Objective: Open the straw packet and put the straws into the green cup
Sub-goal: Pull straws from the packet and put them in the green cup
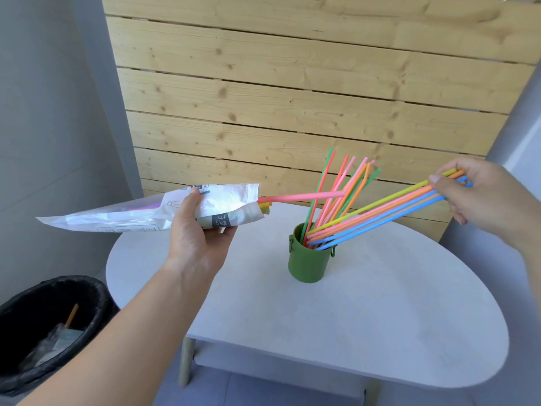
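Left fingers (191,202) gripping crinkled plastic packet (117,213), right fingers (440,186) pinching thin straws (380,210) in cylindrical green cup (307,263)

The bare left forearm (123,326) reaches up from the lower left corner with the wrist fairly straight. The left hand (199,232) is turned palm up and raised at mid height. Its fingers curl under the straw packet (131,212) and the left thumb (190,200) presses on top, gripping it near the open end. The right hand (483,197) comes in from the right edge, held a little higher, and only a short stretch of the right wrist (518,227) shows. The right thumb (442,186) and curled fingers pinch the upper ends of a bundle of straws (380,206).
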A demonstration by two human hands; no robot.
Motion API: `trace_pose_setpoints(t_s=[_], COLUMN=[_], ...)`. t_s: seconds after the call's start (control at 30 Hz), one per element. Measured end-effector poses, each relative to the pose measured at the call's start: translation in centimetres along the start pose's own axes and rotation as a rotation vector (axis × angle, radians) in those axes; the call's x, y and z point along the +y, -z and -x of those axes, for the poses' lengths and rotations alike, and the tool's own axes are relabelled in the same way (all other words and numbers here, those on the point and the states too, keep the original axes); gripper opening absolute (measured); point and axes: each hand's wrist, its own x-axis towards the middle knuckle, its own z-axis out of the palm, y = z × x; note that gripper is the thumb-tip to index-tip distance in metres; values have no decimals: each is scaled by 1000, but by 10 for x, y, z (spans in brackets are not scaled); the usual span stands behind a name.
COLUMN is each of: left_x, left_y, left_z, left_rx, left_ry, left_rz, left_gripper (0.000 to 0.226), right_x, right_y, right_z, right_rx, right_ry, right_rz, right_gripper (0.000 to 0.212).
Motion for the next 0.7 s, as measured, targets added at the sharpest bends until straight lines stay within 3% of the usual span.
trace_pose_setpoints(t_s=[0.2, 0.5, 0.7], left_x=[-2, -5, -3], left_y=[1, 2, 7], left_z=[-1, -2, -7], left_rx=[-15, -23, -18], left_ry=[-2, -5, -10], left_rz=[-27, -30, -33], left_gripper=[20, 36, 22], right_x=[-16, -31, -44], right_y=[-10, -42, -76], right_z=[-5, -32, -44], right_rx=[-4, -85, -28], right_ry=[45, 113, 158], right_rz=[44, 205, 192], right_gripper=[15, 20, 19])
